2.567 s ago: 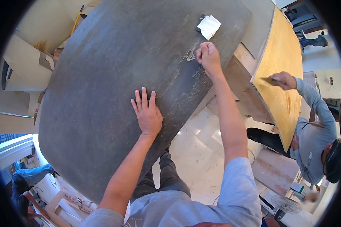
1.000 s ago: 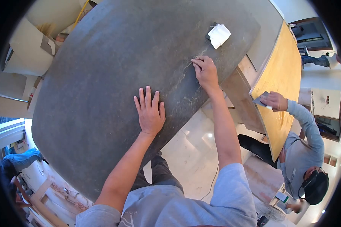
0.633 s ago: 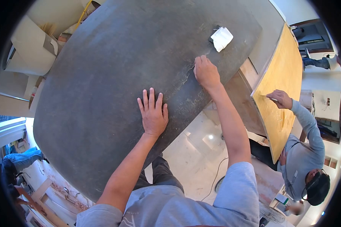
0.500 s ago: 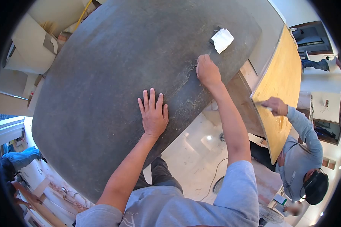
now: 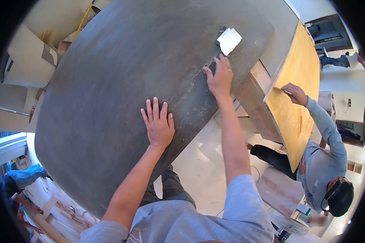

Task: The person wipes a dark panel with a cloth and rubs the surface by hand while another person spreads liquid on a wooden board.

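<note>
My left hand (image 5: 159,126) lies flat on a large dark grey panel (image 5: 109,81), fingers spread, holding nothing. My right hand (image 5: 220,77) is over the same surface near its right edge. Its thumb stands apart from the stretched fingers, slightly blurred, and I see nothing in it. Just beyond those fingertips rests a white folded piece of paper or cloth (image 5: 230,41), with a small dark piece partly under it. Thin pale shavings or scraps (image 5: 190,110) are scattered along the panel between and beside my hands.
To the right, a person in a grey sleeve (image 5: 326,121) holds a thin tool against a yellow wooden board (image 5: 298,81). A fan (image 5: 292,225) stands at the lower right. Another person in blue trousers (image 5: 26,177) is at the lower left. Pale curved sheets (image 5: 26,60) stand at the upper left.
My right hand has gone from closed to open fingers, reaching closer to the white piece. The co-worker's tool hand has shifted on the yellow board. My left hand stays flat on the panel.
</note>
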Motion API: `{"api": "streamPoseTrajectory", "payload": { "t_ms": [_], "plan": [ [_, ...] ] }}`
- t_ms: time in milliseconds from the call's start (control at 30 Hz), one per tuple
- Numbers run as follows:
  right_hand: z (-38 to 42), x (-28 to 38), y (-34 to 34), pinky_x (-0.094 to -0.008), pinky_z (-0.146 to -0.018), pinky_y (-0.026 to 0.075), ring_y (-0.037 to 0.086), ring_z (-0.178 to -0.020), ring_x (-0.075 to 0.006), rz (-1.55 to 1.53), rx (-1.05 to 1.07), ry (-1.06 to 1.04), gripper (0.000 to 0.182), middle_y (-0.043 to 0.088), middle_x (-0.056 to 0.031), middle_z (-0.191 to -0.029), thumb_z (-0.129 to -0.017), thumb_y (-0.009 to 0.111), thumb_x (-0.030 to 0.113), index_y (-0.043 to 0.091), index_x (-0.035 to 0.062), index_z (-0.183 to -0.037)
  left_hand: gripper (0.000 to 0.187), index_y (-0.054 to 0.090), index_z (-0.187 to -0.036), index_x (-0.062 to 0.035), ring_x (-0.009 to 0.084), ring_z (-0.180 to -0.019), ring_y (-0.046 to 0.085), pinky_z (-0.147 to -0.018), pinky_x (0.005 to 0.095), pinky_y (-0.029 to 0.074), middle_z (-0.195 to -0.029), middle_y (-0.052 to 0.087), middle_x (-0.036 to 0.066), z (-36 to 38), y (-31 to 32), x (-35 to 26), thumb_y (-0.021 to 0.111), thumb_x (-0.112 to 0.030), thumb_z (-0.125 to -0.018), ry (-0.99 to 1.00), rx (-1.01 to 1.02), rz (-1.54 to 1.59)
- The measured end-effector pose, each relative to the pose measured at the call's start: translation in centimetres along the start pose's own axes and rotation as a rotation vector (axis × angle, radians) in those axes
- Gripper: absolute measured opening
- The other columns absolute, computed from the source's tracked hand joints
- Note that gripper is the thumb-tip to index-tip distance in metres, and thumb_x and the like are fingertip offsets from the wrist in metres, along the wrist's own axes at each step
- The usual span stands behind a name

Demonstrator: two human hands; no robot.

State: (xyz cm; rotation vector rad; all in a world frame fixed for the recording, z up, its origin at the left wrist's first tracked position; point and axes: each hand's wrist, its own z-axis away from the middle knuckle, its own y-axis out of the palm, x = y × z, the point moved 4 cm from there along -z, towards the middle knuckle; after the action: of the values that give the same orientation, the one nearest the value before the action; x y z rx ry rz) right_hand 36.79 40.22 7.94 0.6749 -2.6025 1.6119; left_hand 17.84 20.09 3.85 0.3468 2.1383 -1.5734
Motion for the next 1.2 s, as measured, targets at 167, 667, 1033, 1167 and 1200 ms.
{"api": "streamPoseTrajectory", "payload": {
  "t_ms": [167, 667, 1033, 1167, 1200],
  "plan": [
    [7.0, 6.5, 1.1, -0.0557, -0.121, 0.02, 0.024, -0.151, -0.0376, 0.036, 0.232, 0.03, 0.075, 0.031, -0.0244, -0.16, -0.098, 0.053, 0.047, 0.037, -0.0059, -0.149, 0.041, 0.057, -0.134, -0.0039, 0.0421, -0.149, 0.024, -0.121, 0.0602, 0.015, -0.156, 0.037, 0.02, 0.0, 0.0, -0.1, 0.056, -0.022, -0.097, 0.008, 0.004, -0.034],
    [8.0, 7.8, 0.3, -0.0568, -0.122, 0.014, 0.022, -0.151, -0.0388, 0.079, 0.214, 0.158, 0.084, 0.029, -0.0292, -0.159, -0.097, 0.053, 0.052, 0.033, -0.0108, -0.149, 0.043, 0.056, -0.136, -0.0035, 0.0435, -0.149, 0.023, -0.12, 0.0623, 0.015, -0.156, 0.037, 0.022, 0.1, 0.2, -0.2, 0.056, -0.022, -0.097, 0.024, 0.009, -0.06],
    [7.3, 8.3, 0.7, -0.0563, -0.122, 0.014, 0.023, -0.152, -0.0364, 0.133, 0.202, 0.18, 0.083, 0.031, -0.0268, -0.159, -0.098, 0.048, 0.055, 0.035, -0.009, -0.15, 0.042, 0.054, -0.136, -0.0037, 0.0428, -0.149, 0.025, -0.12, 0.0604, 0.015, -0.156, 0.038, 0.021, 0.1, 0.4, -0.2, 0.054, -0.021, -0.098, 0.037, -0.004, -0.074],
    [2.5, 6.2, 2.7, -0.0576, -0.122, 0.012, 0.021, -0.152, -0.0371, 0.119, 0.133, 0.267, 0.084, 0.03, -0.027, -0.16, -0.098, 0.047, 0.056, 0.034, -0.0093, -0.15, 0.043, 0.054, -0.137, -0.0035, 0.0432, -0.149, 0.025, -0.12, 0.0609, 0.015, -0.156, 0.038, 0.022, 0.1, 0.3, -0.1, 0.054, -0.021, -0.098, 0.031, 0.007, -0.06],
    [3.3, 6.4, 2.7, -0.0578, -0.122, 0.012, 0.021, -0.152, -0.037, 0.108, 0.135, 0.279, 0.084, 0.029, -0.027, -0.16, -0.098, 0.047, 0.055, 0.034, -0.0093, -0.15, 0.043, 0.053, -0.137, -0.0034, 0.0431, -0.149, 0.024, -0.12, 0.0609, 0.014, -0.156, 0.037, 0.022, 0.4, 0.4, -0.1, 0.054, -0.022, -0.098, 0.031, 0.017, -0.068]
  ]
}}
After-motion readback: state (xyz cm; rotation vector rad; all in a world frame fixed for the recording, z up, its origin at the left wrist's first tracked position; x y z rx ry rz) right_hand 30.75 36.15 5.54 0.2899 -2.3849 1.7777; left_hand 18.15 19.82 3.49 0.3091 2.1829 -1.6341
